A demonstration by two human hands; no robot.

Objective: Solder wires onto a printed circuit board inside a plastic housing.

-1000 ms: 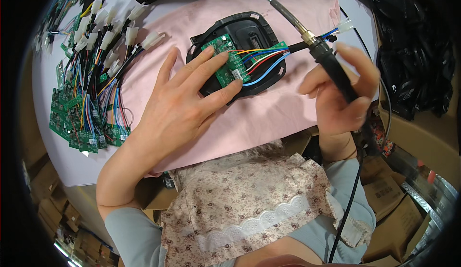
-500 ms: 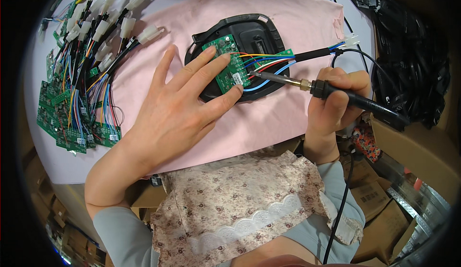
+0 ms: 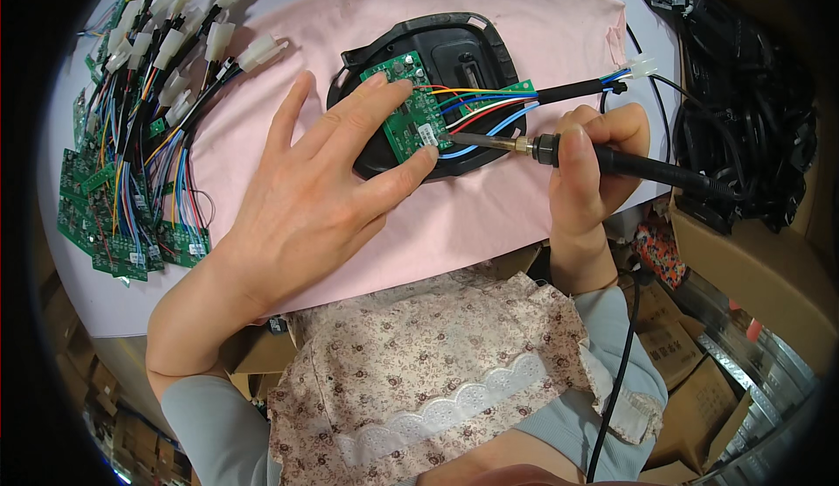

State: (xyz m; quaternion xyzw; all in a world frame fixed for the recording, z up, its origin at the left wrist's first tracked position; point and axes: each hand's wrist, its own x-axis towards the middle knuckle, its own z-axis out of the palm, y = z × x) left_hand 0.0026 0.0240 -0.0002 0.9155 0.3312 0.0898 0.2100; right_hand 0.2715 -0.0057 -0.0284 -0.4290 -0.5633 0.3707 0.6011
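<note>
A green circuit board [image 3: 401, 124] lies tilted across a black plastic housing [image 3: 450, 47]. My left hand [image 3: 325, 184] is spread out, its fingertips pressing on the board's surface and edges. A soldering iron [image 3: 641, 165] is gripped in my right hand [image 3: 596, 156] like a pen. Its metal tip reaches the board's right edge, near the lower end of a row of coloured wires [image 3: 489, 108]. Those wires run right into a black sleeve [image 3: 568, 92] that ends in a white connector [image 3: 642, 67]. A small green board [image 3: 523, 87] sits partly under the wires.
Pink cloth [image 3: 559, 40] covers the white table [image 3: 96, 307]. At left lies a heap of wired circuit boards [image 3: 96, 206] with white connectors. A cardboard box [image 3: 752, 267] of black housings [image 3: 743, 128] stands at right. The iron's black cord [image 3: 619, 390] hangs down beside my right arm.
The iron's handle has swung to a flatter angle, and my right hand has moved slightly left. Its tip stays at the board's right edge. My left hand keeps its hold; the whole view has shifted a little.
</note>
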